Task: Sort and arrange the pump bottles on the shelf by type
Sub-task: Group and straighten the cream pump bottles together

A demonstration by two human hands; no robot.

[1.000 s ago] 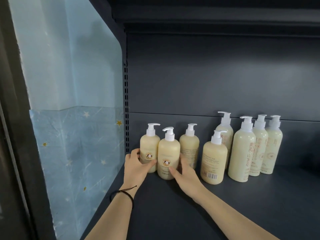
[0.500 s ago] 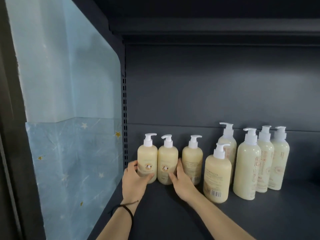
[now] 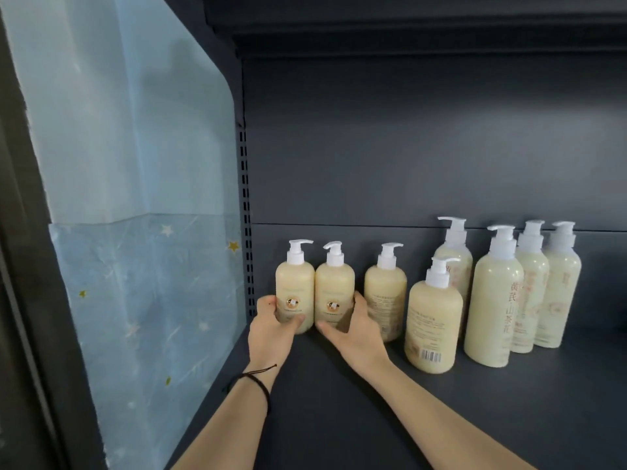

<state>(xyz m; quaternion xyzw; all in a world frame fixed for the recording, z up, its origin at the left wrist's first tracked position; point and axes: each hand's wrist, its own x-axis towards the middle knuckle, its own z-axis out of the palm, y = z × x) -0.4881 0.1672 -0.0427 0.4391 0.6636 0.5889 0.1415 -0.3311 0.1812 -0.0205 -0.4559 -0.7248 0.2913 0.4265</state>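
- Pushed back since a second ago: second short bottle [image 3: 334, 293], then forward of its neighbour, now level with the first short bottle [image 3: 294, 293] and touching it, side by side at the left end of the shelf [image 3: 339, 418].
- Left hand [image 3: 271, 329]: grips the first short bottle low down, thumb across the front under the round label, fingers curled round its left side.
- Right hand [image 3: 353, 329]: holds the second short bottle low down, thumb along the front of its base, fingers curled round its right side, in the gap before the third short bottle [image 3: 385, 293].
- Eight bottles in all, every one upright, cream-coloured with a white pump.
- Four short: the two held, the third standing apart to their right with a text label facing out, and the fourth short bottle [image 3: 432, 327] nearer the front edge, barcode facing out.
- Four tall bottles [image 3: 492, 300] at the right, close together, one of them behind the fourth short bottle.
- Dark grey shelf, dark grey back panel [image 3: 407, 147], slotted post [image 3: 242, 215] in the left corner.
- Pale blue paper [image 3: 135, 266] with small stars over the left side wall.
- Thin black cord [image 3: 258, 381] round the left wrist.
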